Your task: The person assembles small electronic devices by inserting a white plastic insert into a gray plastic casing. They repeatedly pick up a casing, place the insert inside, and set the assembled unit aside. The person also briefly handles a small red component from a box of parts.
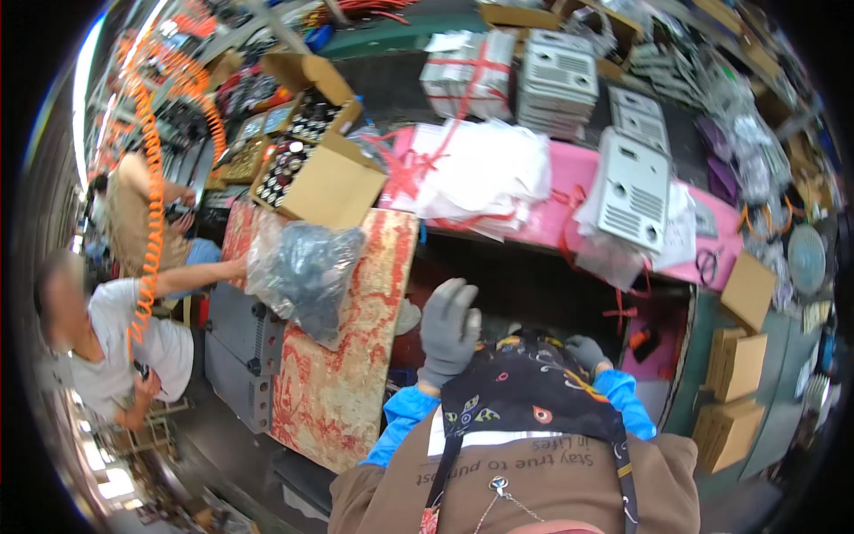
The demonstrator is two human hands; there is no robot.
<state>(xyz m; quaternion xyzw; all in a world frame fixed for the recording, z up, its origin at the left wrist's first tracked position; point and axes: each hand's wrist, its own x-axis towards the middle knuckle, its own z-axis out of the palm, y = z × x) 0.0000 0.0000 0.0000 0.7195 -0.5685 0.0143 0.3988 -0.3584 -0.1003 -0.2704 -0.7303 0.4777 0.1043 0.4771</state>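
Gloved left hand (pixel 450 327) released, fingers extended, nothing visible held; right hand (pixel 585 352) beside the black patterned apron (pixel 525 383), its grip we cannot tell. Ahead of the right hand, vented grey panels (pixel 633 198) lie over paper, presumably to spare their finish, on a pink-covered bench (pixel 574 167). Left of the left hand we note a worn red-patterned tabletop (pixel 338 387), a clear bag of parts (pixel 307 271) and, farther out, an orange coiled hose (pixel 153 187).

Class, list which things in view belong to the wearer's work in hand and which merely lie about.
Work in hand, judging by nearness: gloved left hand (empty), gloved right hand, black patterned apron; possibly the slotted grey panel.

Apparently lying about: open cardboard box, brown cartons, orange coiled hose (hanging).
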